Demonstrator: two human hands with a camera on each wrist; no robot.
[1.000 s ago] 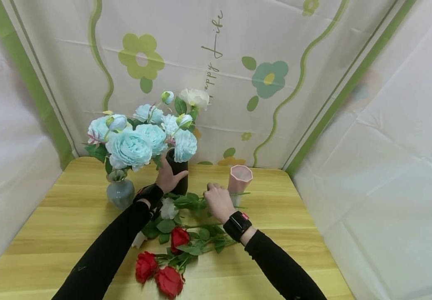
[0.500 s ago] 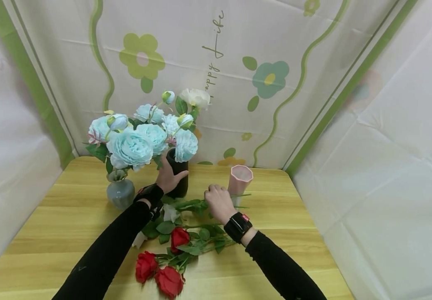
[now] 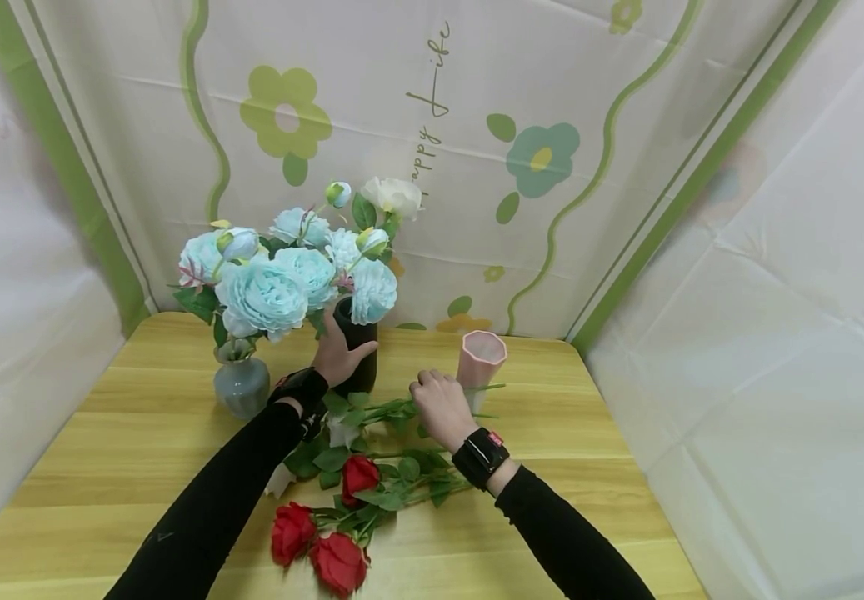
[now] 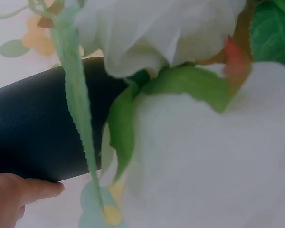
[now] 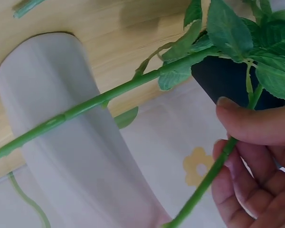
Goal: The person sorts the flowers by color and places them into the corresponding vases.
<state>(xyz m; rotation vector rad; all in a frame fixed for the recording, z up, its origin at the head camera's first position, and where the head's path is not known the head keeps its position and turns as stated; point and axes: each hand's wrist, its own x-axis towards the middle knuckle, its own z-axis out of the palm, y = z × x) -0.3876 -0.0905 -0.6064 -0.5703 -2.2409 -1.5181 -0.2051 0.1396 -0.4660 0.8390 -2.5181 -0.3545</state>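
L hand (image 3: 337,356) grips blk vase (image 3: 360,372); grey vase (image 3: 242,390) w/ flwrs (image 3: 267,293).

In the head view, the person is wearing long black sleeves — the left sleeve (image 3: 214,492) running through the lower left of the frame, the right sleeve (image 3: 566,533) filling the lower right. A small pale mark (image 3: 165,536) is showing on the left one. Black wristbands (image 3: 481,457) are circling both wrists near the centre, a red tag (image 3: 495,437) edging the right band — and the left hand (image 3: 337,354) and right hand (image 3: 441,406) are showing bare.
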